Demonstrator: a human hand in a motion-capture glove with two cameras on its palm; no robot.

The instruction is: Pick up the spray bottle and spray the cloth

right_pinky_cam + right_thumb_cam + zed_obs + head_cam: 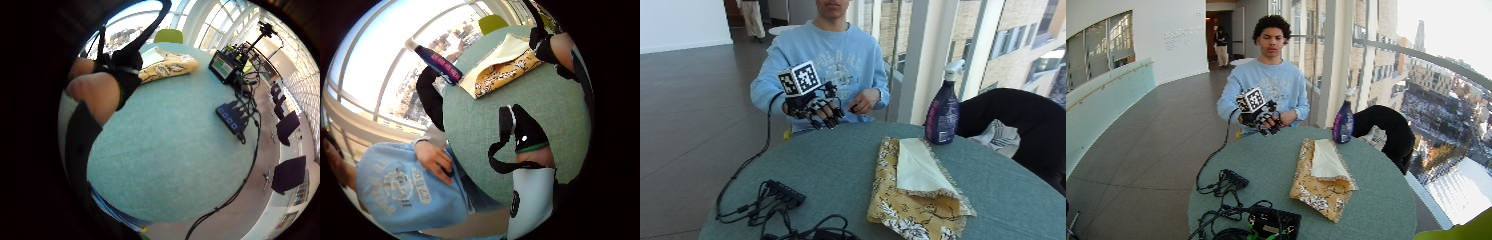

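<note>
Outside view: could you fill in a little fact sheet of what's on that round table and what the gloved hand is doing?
Table: round, green-topped
Spray bottle: dark purple with white trigger top, upright at the table's window-side edge, untouched
Cloth: yellow patterned cloth with cream lining, folded, lying flat right beside the bottle
Gloved right hand: raised above the table's edge near the person, fingers hanging relaxed, holding nothing
Bare hand: held in front of the chest
Cables: black tangle with a power strip on the side of the table away from the bottle
Task stage: bottle not yet picked up
</note>
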